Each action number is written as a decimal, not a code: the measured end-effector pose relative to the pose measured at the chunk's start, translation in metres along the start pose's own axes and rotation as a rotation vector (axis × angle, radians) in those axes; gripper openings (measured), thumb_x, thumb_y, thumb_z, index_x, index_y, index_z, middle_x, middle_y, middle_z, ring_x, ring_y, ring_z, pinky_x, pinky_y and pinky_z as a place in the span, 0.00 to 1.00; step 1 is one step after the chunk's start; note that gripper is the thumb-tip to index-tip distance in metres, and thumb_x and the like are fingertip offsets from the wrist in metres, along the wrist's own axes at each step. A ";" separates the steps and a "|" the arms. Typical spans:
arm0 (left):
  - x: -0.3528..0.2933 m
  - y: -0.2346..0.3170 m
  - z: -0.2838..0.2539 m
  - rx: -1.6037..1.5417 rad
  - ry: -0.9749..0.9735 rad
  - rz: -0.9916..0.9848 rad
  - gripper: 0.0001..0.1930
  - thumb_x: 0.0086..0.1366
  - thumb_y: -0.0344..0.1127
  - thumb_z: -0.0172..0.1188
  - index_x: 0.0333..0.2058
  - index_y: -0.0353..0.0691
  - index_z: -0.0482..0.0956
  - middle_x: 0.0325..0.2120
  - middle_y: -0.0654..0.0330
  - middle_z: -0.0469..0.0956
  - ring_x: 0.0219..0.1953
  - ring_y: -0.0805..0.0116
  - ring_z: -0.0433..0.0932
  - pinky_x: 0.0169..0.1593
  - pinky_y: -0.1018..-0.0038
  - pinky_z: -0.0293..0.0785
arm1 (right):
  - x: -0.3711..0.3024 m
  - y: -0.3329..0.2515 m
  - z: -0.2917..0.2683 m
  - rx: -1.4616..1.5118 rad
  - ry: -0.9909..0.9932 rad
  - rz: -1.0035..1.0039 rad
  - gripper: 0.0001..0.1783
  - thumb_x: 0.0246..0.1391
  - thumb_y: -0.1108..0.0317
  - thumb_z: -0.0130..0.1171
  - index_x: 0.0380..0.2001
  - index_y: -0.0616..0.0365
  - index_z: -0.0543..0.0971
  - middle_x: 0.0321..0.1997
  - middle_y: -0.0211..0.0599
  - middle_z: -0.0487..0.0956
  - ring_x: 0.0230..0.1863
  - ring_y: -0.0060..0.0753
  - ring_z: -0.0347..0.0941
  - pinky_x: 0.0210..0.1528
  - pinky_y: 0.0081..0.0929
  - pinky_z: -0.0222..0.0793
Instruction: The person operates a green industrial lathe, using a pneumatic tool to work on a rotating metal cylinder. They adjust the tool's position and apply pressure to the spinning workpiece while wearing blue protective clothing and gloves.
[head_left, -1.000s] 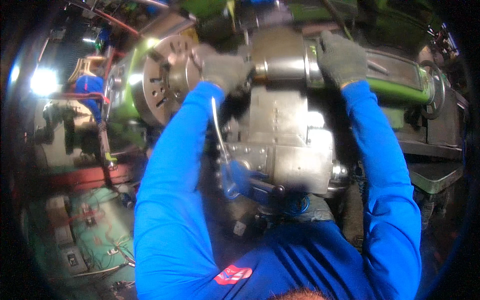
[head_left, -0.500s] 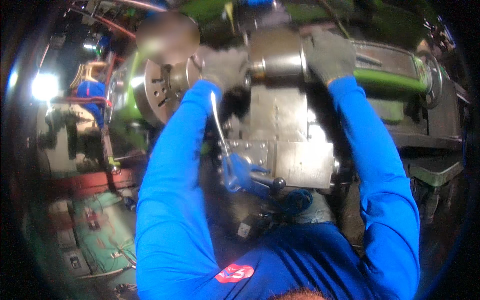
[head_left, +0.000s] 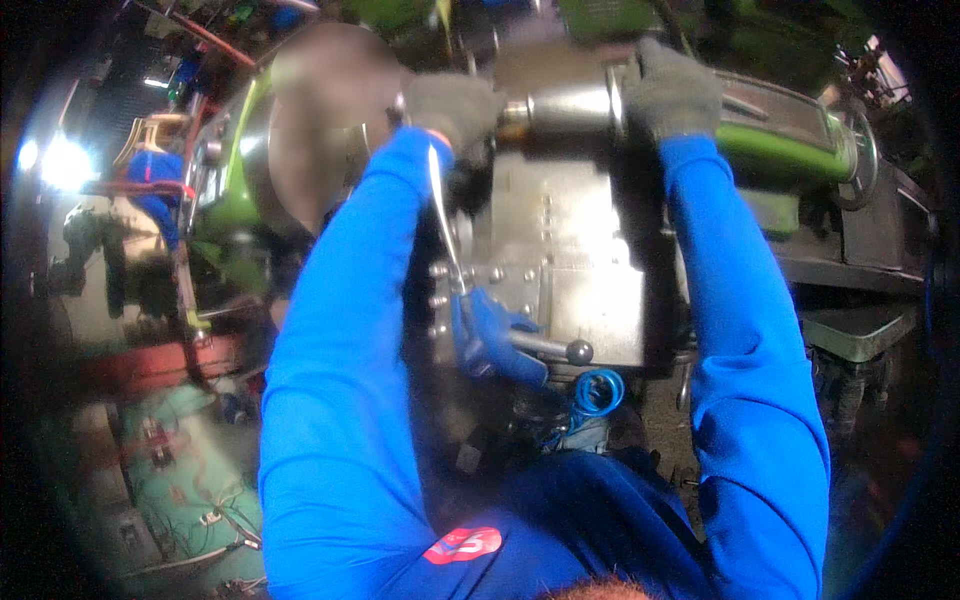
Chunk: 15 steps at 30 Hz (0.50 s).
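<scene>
I stand at a green lathe, both hands in grey gloves. A shiny stepped metal shaft (head_left: 570,105) lies crosswise between my hands, above the lathe's carriage (head_left: 555,210). My left hand (head_left: 455,110) is closed about its narrow left end, fingers bunched and slightly blurred. At the thicker right end, my right hand (head_left: 675,95) wraps round the metal, its far fingers partly hidden. Below my left wrist, a thin bright rod (head_left: 443,220) runs down to a blue glove-like thing (head_left: 490,340) beside a ball-ended lever (head_left: 555,348).
The green headstock (head_left: 245,150) is on the left, with a blurred patch over the chuck area. At right are a handwheel (head_left: 862,160) and a grey tray (head_left: 860,330). A blue coil (head_left: 598,392) hangs near my body. A red beam (head_left: 160,365) crosses the left side.
The view has shifted slightly, so the carriage sits higher and the blue coil shows more clearly. Both hands stay at the shaft's ends; the right hand's outline has changed a little.
</scene>
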<state>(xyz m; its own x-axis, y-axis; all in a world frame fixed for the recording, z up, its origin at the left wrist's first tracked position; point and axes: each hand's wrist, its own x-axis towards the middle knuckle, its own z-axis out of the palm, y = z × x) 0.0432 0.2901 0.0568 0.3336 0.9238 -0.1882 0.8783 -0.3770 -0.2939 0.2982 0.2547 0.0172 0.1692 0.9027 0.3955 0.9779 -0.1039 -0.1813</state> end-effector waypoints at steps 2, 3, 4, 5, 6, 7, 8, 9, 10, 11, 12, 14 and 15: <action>-0.003 -0.008 0.008 -0.033 0.104 0.071 0.16 0.68 0.48 0.53 0.40 0.45 0.83 0.36 0.49 0.84 0.43 0.47 0.83 0.46 0.53 0.77 | 0.001 -0.002 -0.002 -0.008 -0.021 0.017 0.18 0.61 0.48 0.51 0.41 0.47 0.82 0.39 0.43 0.85 0.44 0.49 0.82 0.48 0.50 0.75; -0.003 -0.012 0.011 -0.047 0.155 0.105 0.16 0.68 0.48 0.53 0.40 0.45 0.83 0.36 0.49 0.84 0.43 0.47 0.83 0.46 0.53 0.77 | 0.001 -0.003 -0.003 -0.010 -0.032 0.026 0.18 0.61 0.48 0.51 0.41 0.47 0.82 0.39 0.43 0.85 0.44 0.49 0.82 0.48 0.50 0.75; -0.001 -0.014 0.013 -0.005 0.153 0.164 0.16 0.68 0.49 0.53 0.40 0.45 0.84 0.36 0.49 0.84 0.43 0.47 0.83 0.46 0.53 0.77 | 0.001 -0.002 -0.005 -0.010 -0.029 0.028 0.18 0.61 0.48 0.51 0.40 0.47 0.82 0.39 0.43 0.85 0.44 0.49 0.82 0.48 0.50 0.76; 0.000 -0.016 0.010 0.040 0.149 0.221 0.17 0.68 0.50 0.53 0.40 0.46 0.84 0.37 0.49 0.84 0.43 0.47 0.83 0.47 0.53 0.77 | 0.000 -0.003 -0.006 -0.007 -0.026 0.029 0.18 0.61 0.48 0.51 0.40 0.47 0.82 0.38 0.43 0.85 0.44 0.49 0.82 0.48 0.50 0.76; 0.000 -0.018 0.007 0.086 0.146 0.278 0.18 0.68 0.51 0.52 0.41 0.46 0.84 0.37 0.49 0.84 0.43 0.47 0.83 0.47 0.53 0.77 | -0.001 -0.003 -0.007 -0.004 -0.023 0.031 0.18 0.60 0.48 0.51 0.40 0.47 0.82 0.38 0.43 0.85 0.44 0.49 0.82 0.48 0.50 0.76; 0.003 -0.017 0.006 0.093 0.092 0.243 0.18 0.68 0.52 0.53 0.42 0.46 0.84 0.38 0.49 0.84 0.44 0.48 0.83 0.48 0.53 0.77 | 0.000 -0.003 -0.004 0.002 -0.003 0.025 0.17 0.60 0.49 0.52 0.40 0.47 0.81 0.37 0.43 0.84 0.42 0.50 0.82 0.46 0.50 0.76; 0.008 -0.012 0.004 0.094 0.044 0.213 0.18 0.68 0.52 0.53 0.43 0.47 0.84 0.39 0.50 0.84 0.45 0.48 0.83 0.48 0.53 0.77 | 0.000 -0.001 0.000 -0.004 0.019 0.020 0.16 0.60 0.49 0.54 0.39 0.47 0.80 0.37 0.43 0.84 0.41 0.51 0.82 0.45 0.50 0.76; 0.012 -0.008 0.002 0.094 -0.005 0.184 0.18 0.68 0.52 0.53 0.44 0.48 0.83 0.40 0.50 0.84 0.45 0.48 0.83 0.48 0.53 0.77 | 0.001 0.001 0.002 -0.009 0.040 0.015 0.15 0.59 0.50 0.55 0.38 0.47 0.79 0.36 0.43 0.84 0.39 0.52 0.81 0.43 0.50 0.76; 0.016 -0.007 -0.001 0.097 -0.021 0.176 0.18 0.67 0.52 0.54 0.44 0.48 0.83 0.40 0.50 0.84 0.46 0.49 0.83 0.48 0.53 0.77 | 0.001 0.003 0.004 0.001 0.058 0.001 0.15 0.59 0.50 0.55 0.38 0.47 0.79 0.35 0.43 0.84 0.39 0.52 0.81 0.43 0.50 0.75; 0.018 -0.004 -0.006 0.099 -0.042 0.169 0.18 0.66 0.52 0.55 0.44 0.48 0.83 0.41 0.51 0.84 0.46 0.50 0.83 0.48 0.53 0.77 | -0.001 0.003 0.004 0.010 0.071 -0.011 0.14 0.59 0.50 0.55 0.37 0.47 0.79 0.35 0.43 0.84 0.38 0.52 0.81 0.42 0.50 0.75; 0.019 -0.001 -0.010 0.101 -0.063 0.163 0.18 0.66 0.52 0.55 0.45 0.48 0.83 0.41 0.51 0.84 0.47 0.51 0.83 0.48 0.54 0.77 | -0.002 0.003 0.005 0.020 0.083 -0.023 0.14 0.59 0.50 0.54 0.37 0.47 0.79 0.34 0.43 0.84 0.38 0.52 0.81 0.42 0.50 0.75; 0.013 0.001 -0.015 0.121 -0.053 0.165 0.17 0.66 0.49 0.56 0.47 0.49 0.83 0.42 0.53 0.84 0.47 0.52 0.83 0.48 0.54 0.77 | -0.001 0.005 0.007 0.038 0.124 -0.048 0.14 0.59 0.50 0.55 0.36 0.47 0.79 0.33 0.43 0.83 0.37 0.52 0.81 0.41 0.50 0.75; 0.009 -0.001 -0.015 0.136 -0.051 0.165 0.16 0.66 0.48 0.56 0.48 0.50 0.82 0.42 0.55 0.84 0.46 0.53 0.83 0.48 0.55 0.77 | -0.002 0.006 0.010 0.053 0.145 -0.058 0.14 0.59 0.50 0.55 0.35 0.46 0.79 0.33 0.43 0.83 0.37 0.52 0.81 0.41 0.50 0.75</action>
<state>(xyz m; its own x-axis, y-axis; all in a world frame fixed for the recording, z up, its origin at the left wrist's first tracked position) 0.0509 0.2998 0.0697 0.4486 0.8453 -0.2901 0.7575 -0.5319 -0.3785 0.3024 0.2566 0.0069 0.1318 0.8366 0.5317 0.9795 -0.0276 -0.1995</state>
